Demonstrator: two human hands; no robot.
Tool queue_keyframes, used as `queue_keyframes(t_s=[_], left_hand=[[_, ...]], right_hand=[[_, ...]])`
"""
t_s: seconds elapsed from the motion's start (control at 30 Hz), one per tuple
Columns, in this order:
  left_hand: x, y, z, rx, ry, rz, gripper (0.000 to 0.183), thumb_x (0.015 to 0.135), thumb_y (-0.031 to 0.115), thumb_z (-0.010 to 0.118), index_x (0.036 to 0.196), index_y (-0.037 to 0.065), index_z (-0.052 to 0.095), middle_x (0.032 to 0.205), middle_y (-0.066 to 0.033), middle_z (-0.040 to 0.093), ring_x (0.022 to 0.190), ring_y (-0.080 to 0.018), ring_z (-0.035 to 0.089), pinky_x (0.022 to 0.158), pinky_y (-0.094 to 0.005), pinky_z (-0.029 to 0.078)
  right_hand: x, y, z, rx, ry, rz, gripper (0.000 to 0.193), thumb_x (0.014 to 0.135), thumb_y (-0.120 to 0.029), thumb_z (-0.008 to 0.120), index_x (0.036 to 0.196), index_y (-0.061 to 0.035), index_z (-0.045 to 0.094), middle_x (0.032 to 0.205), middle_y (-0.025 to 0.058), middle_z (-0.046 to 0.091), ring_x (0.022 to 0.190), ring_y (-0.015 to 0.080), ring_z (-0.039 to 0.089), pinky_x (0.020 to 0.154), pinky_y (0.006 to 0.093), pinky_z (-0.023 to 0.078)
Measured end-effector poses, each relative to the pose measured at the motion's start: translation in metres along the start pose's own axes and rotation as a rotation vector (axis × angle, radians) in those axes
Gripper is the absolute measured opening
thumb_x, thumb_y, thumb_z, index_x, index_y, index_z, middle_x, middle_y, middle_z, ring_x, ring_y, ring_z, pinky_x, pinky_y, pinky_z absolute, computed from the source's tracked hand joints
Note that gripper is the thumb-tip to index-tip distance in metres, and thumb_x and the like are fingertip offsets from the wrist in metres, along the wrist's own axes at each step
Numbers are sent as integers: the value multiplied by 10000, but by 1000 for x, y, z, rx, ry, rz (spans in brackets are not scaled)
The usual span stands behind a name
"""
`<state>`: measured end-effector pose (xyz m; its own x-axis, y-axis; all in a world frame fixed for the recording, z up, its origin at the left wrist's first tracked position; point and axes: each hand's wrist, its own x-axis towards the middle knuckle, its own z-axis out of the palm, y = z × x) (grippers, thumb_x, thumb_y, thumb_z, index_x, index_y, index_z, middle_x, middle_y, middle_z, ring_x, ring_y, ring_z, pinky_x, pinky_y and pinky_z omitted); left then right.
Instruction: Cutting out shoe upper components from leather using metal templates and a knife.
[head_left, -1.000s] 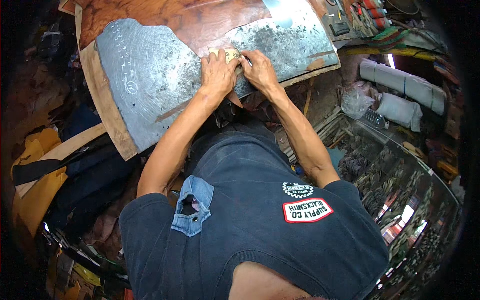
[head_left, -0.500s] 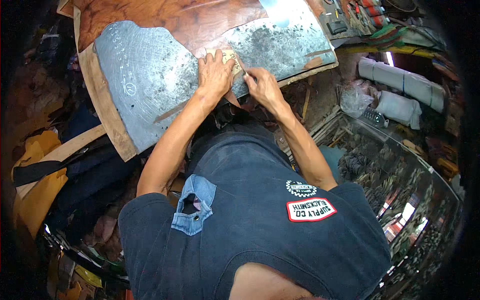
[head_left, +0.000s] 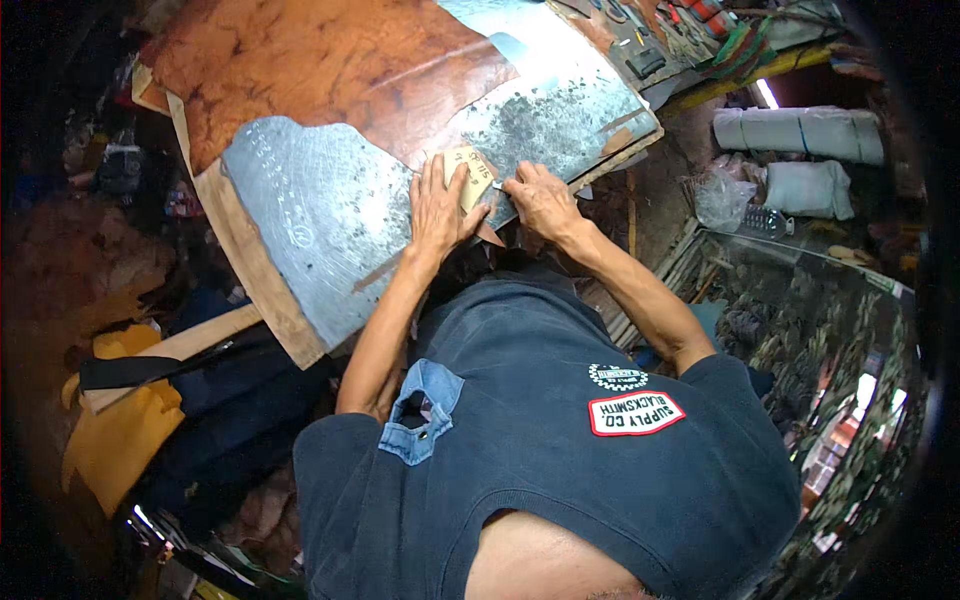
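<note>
My left hand (head_left: pixel 436 212) lies spread, pressing a pale yellow pattern piece (head_left: pixel 478 176) with handwriting onto brown leather (head_left: pixel 330 75). Beside the pattern's right edge, my right hand (head_left: pixel 546 203) is closed around a small knife (head_left: pixel 498 186); only its metal tip shows, the rest is hidden by the fingers. The marbled leather covers the far part of a grey metal sheet (head_left: pixel 312 195), and a narrow leather point (head_left: pixel 490 235) hangs over the near edge, below the pattern.
A wooden border (head_left: pixel 245 265) edges the sheet on the left. Several tools (head_left: pixel 640 55) lie at the far right. Wrapped white rolls (head_left: pixel 798 135) and a plastic bottle (head_left: pixel 768 222) stand right, by a glass-topped case (head_left: pixel 790 300). Yellow material (head_left: pixel 125 425) hangs at left.
The whole view has shifted, so the bench sits lower in the picture. My right hand has moved a little farther away along the pattern's edge; my left hand still presses the pattern.
</note>
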<state>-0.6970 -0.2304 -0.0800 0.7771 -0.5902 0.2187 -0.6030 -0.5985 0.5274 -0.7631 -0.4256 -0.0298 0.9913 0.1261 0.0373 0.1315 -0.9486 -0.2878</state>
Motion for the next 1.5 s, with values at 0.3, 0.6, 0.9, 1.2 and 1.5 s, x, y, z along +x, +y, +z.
queue_keyframes(t_s=[0.3, 0.6, 0.9, 1.2, 1.5], left_hand=[[-5, -7, 12, -96, 196, 67, 592, 857, 292, 618, 1356, 7, 474, 1426, -288, 417, 1304, -461, 417, 1099, -507, 327], [-11, 7, 9, 53, 65, 10, 698, 856, 408, 656, 1381, 3, 439, 1467, -318, 340, 1365, -470, 325, 1120, -543, 262], [18, 43, 30, 115, -86, -93, 706, 901, 473, 595, 1439, 53, 410, 1513, -299, 273, 1413, -473, 218, 1142, -587, 156], [60, 64, 45, 196, -124, -223, 619, 910, 402, 612, 1397, 45, 476, 1536, -226, 302, 1427, -443, 218, 1146, -574, 158], [35, 82, 49, 176, -136, -264, 599, 907, 296, 632, 1381, -19, 446, 1518, -210, 352, 1419, -412, 282, 1141, -554, 215]], right_hand=[[17, -26, -1, 1244, -55, 645, 300, 911, -301, 646, 1034, -33, 595, 793, 64, 593, 548, 155, 560, 462, 272, 484], [33, -4, -2, 1060, 236, 691, 287, 880, -280, 673, 1021, -31, 676, 725, 35, 632, 645, 105, 554, 559, 289, 457], [49, 121, -88, 835, 380, 638, 270, 891, -140, 622, 1131, -27, 672, 938, 102, 704, 794, 155, 638, 693, 307, 527], [96, 276, -117, 774, 434, 524, 277, 891, -128, 597, 1132, -24, 682, 806, 52, 674, 628, 92, 562, 587, 266, 473], [181, 406, -97, 1168, 196, 696, 349, 898, -149, 581, 1203, 16, 627, 797, 123, 688, 623, 188, 642, 549, 316, 514]])
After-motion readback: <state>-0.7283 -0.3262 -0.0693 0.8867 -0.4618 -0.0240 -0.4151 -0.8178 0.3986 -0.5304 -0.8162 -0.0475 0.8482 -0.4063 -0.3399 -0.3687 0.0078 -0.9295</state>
